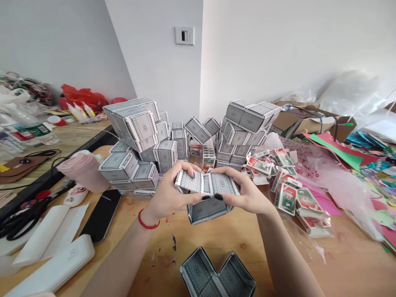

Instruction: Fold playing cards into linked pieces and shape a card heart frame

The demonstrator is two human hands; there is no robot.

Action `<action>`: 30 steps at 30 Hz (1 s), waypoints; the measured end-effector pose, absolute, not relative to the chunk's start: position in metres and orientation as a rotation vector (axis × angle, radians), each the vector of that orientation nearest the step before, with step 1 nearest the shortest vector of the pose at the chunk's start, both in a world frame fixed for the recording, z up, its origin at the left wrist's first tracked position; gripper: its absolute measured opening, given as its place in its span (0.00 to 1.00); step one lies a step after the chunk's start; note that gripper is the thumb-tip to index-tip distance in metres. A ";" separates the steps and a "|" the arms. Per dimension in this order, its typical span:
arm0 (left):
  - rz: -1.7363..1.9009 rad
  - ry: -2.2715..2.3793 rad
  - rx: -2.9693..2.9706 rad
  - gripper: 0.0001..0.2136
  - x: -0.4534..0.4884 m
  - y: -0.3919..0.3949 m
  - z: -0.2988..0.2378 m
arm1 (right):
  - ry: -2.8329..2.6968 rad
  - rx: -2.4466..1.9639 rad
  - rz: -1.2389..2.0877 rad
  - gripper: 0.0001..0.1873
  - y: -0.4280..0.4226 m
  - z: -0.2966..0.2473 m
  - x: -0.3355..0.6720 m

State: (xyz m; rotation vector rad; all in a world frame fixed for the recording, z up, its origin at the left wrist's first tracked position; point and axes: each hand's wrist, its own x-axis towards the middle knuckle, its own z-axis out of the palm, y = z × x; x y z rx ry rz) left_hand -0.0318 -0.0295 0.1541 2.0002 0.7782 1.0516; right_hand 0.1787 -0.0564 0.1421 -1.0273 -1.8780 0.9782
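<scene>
Between both hands is a box piece made of playing cards (210,209), patterned grey and white, held a little above the wooden table. My left hand (173,187) grips its left end, thumb on the near edge and fingers over the top. On the right end, my right hand (244,189) closes in the same way, its thumb near the left one. Closer to me lies a heart-shaped open box of playing cards (216,280). Behind the hands stand stacked card boxes on the left (136,123) and more stacked card boxes on the right (247,119).
Red and white card packs (287,198) lie heaped on the right, beside plastic wrap (343,194) and coloured paper. Along the left are a black phone (101,215), a white case (58,268), black scissors (34,214) and a pink roll (78,171).
</scene>
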 end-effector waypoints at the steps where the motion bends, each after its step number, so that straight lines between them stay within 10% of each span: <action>1: 1.053 0.780 2.019 0.16 -0.032 -0.029 0.154 | -1.864 -1.035 1.006 0.26 -0.056 0.141 0.179; 30: 0.711 0.441 2.987 0.09 -0.018 -0.028 0.121 | -1.799 -1.378 1.401 0.16 -0.036 0.125 0.183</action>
